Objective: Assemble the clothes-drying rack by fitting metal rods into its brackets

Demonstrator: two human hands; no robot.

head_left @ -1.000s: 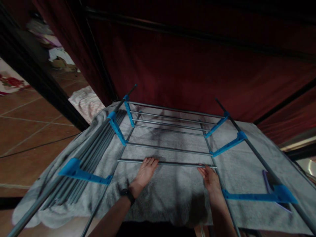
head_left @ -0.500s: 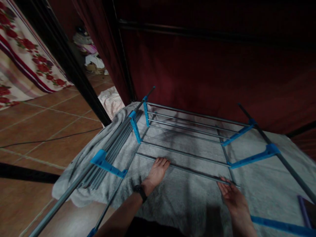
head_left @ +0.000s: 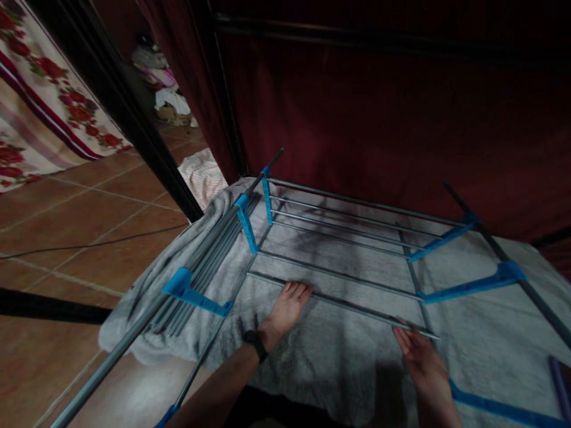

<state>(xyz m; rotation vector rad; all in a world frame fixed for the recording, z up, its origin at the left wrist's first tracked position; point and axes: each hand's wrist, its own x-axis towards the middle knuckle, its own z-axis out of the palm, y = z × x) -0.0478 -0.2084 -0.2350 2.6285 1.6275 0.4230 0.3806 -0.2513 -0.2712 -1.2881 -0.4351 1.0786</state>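
A grey metal rod [head_left: 348, 305] runs crosswise between my two hands, above the grey blanket. My left hand [head_left: 291, 304] is closed over it left of its middle, and a dark watch circles that wrist. Near the rod's right end, my right hand [head_left: 414, 345] holds it from below with the fingers against it. Around the rod is a partly assembled rack frame: long side poles [head_left: 116, 356], blue plastic brackets [head_left: 196, 294] and several crossbars [head_left: 339, 274] fitted between the brackets on the far side. Another blue bracket [head_left: 499, 410] lies at lower right.
Several loose grey rods [head_left: 196, 279] lie bundled on the blanket [head_left: 339, 368] at left. A dark red curtain [head_left: 357, 119] hangs behind. Black bed-frame posts [head_left: 147, 142] stand at left, with a tiled floor [head_left: 89, 214] and a cable [head_left: 93, 244]. A purple-edged object [head_left: 559, 386] is at far right.
My view has shifted slightly. Both hands keep their hold on the rod, which stays nearly in the same place relative to the frame.
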